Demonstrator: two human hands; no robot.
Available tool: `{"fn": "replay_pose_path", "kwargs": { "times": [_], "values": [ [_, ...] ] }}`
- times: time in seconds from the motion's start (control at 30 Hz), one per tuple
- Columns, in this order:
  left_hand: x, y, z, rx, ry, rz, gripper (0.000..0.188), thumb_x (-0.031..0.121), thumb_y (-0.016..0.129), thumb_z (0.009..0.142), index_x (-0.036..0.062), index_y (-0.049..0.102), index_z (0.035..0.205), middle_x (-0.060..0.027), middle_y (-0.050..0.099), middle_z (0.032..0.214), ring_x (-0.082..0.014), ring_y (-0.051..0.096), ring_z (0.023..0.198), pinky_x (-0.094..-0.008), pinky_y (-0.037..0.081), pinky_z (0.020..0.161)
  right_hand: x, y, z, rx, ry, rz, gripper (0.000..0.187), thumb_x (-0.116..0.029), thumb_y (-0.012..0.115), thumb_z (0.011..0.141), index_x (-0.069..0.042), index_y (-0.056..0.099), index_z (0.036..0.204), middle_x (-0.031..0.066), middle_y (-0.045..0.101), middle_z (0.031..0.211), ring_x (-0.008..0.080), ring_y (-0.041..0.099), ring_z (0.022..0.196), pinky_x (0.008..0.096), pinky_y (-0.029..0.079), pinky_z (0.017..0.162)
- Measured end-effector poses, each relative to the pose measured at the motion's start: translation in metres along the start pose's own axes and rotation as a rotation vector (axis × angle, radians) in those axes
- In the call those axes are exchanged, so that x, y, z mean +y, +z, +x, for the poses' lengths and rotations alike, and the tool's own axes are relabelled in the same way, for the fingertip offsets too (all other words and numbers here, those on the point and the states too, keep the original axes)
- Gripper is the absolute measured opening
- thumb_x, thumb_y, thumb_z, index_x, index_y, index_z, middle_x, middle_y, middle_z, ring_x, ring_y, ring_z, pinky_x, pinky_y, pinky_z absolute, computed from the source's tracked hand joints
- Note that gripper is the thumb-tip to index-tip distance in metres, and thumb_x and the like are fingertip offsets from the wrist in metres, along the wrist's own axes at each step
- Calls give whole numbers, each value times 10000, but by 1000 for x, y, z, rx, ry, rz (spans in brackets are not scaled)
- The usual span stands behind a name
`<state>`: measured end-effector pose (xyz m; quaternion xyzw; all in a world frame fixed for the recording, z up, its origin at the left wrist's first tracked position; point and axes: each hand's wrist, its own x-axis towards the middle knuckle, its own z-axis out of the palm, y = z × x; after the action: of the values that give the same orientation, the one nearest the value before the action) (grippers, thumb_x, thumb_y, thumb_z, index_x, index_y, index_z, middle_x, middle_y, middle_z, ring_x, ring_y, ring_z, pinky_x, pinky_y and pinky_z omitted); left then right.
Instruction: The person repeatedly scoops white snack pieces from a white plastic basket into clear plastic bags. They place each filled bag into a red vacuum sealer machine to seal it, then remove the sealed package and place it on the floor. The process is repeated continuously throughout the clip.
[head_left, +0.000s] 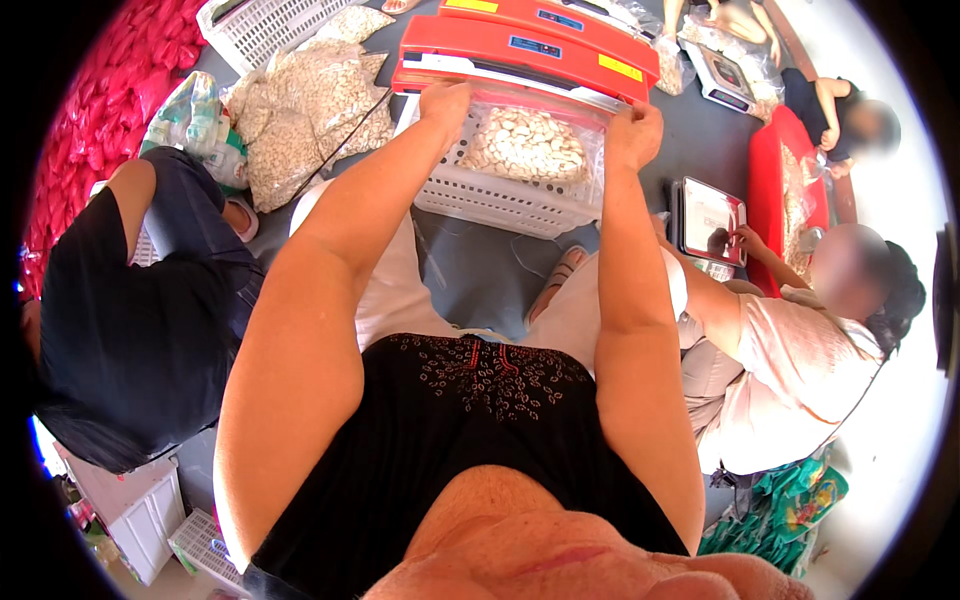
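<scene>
A clear plastic bag [525, 145] with a red band near its top holds pale, flat bean-like pieces. It lies over a white perforated basket [505, 205]. My left hand [447, 106] is closed on the bag's far left corner, and my right hand [634, 137] pinches its far right corner. The bag's top edge is stretched between them, against the front of a red bag sealer [480, 65]. Part of that edge is hidden at the sealer's lip.
Filled clear bags [310, 120] are heaped at the left, beside another white basket [270, 30]. Red packages [100, 130] are piled farther left. Co-workers sit on both sides. At right are a scale [708, 220] and a red tub [765, 190] of loose pieces.
</scene>
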<state>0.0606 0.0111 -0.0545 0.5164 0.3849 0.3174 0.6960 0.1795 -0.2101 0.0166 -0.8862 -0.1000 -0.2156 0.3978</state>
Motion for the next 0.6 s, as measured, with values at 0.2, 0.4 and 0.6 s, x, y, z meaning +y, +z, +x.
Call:
{"fn": "replay_pose_path", "kwargs": {
  "times": [0.2, 0.4, 0.6],
  "values": [
    [-3, 0, 4, 16, -40, 47, 66, 34, 627, 728, -23, 638, 758, -50, 576, 646, -125, 496, 539, -276, 383, 507, -18, 14, -14, -178, -665, -35, 332, -170, 583, 814, -38, 604, 1118, 144, 585, 1215, 291, 519, 1172, 426, 380, 988],
    [-11, -1, 13, 15, -31, 22, 80, 53, 664, 704, 0, 629, 753, -49, 581, 667, -125, 505, 554, -274, 388, 509, -24, 16, -33, -370, -732, -305, 402, -225, 544, 855, -50, 565, 1216, 91, 536, 1315, 208, 479, 1238, 456, 272, 1080],
    [-11, 1, 17, 48, -73, 30, 105, 73, 691, 676, 22, 621, 735, -44, 583, 670, -134, 508, 554, -282, 387, 500, -28, 17, -39, -405, -733, -408, 365, -213, 513, 862, -46, 596, 1177, 92, 573, 1269, 203, 513, 1206, 450, 268, 1084]
  ]
}}
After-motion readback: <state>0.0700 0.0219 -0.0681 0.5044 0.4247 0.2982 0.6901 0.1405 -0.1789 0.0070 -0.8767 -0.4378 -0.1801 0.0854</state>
